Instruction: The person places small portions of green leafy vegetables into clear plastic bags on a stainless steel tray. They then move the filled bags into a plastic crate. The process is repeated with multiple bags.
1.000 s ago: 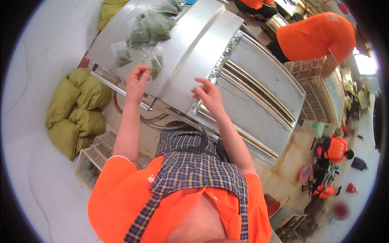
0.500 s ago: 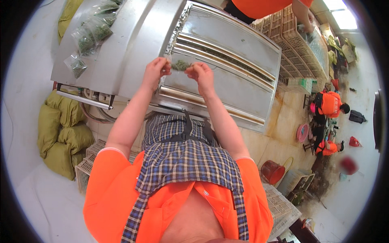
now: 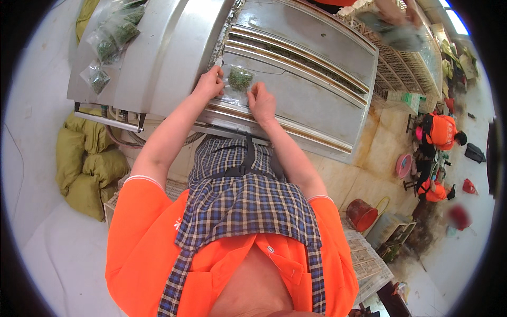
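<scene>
A clear plastic bag [image 3: 239,79] of chopped green leaves is spread over the steel bed [image 3: 311,100] of a large machine, close to its near left corner. My left hand [image 3: 210,83] is closed, fingertips pinching the bag's left edge. Opposite it, my right hand [image 3: 261,103] pinches the bag's right edge, thumb and fingers together. The leaves are bunched in the bag's upper middle. Its lower part, nearest me, looks flat and lies by the near metal bars [image 3: 296,130].
Several filled bags [image 3: 107,48] lie on the machine's steel cover at the left. Stacked plastic crates [image 3: 391,68] stand at the far right, where a co-worker's hand [image 3: 393,13] holds a blurred bag. Green sacks [image 3: 87,164] are piled at left; a red bucket [image 3: 362,214] stands at right.
The bag has gone from bunched between my hands to spread out on the bed. My hands are slightly farther apart vertically. The co-worker's hand has brought a bag over the crates.
</scene>
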Motion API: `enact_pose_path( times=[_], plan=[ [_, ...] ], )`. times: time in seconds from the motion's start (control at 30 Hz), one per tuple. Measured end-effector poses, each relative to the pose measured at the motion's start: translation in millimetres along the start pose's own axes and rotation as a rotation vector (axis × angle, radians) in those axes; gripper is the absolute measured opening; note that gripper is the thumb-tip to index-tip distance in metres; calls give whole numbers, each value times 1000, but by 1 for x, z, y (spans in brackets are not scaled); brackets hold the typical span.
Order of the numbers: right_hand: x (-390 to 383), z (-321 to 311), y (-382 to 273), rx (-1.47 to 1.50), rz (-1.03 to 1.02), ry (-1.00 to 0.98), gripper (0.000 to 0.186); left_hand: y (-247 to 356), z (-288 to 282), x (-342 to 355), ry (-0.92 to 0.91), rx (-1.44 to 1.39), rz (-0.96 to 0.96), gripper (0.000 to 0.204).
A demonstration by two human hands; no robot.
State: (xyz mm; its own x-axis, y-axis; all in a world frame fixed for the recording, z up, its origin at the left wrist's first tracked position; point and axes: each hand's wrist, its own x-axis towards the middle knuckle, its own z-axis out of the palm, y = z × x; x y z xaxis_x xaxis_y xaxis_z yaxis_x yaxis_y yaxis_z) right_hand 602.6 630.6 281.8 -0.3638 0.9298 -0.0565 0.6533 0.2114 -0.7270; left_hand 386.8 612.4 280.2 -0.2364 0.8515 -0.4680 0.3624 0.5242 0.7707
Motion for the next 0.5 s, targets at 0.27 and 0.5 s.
enact_pose_path(
  times=[0.27, 0.5],
  plan=[
    [0, 75, 0, 11, 10, -105, 19, -45, -26, -14, 82, 66, 90, 61],
    [-15, 38, -21, 215, -68, -65, 15, -29, -40, -48, 93, 493, 212, 87]
  ],
)
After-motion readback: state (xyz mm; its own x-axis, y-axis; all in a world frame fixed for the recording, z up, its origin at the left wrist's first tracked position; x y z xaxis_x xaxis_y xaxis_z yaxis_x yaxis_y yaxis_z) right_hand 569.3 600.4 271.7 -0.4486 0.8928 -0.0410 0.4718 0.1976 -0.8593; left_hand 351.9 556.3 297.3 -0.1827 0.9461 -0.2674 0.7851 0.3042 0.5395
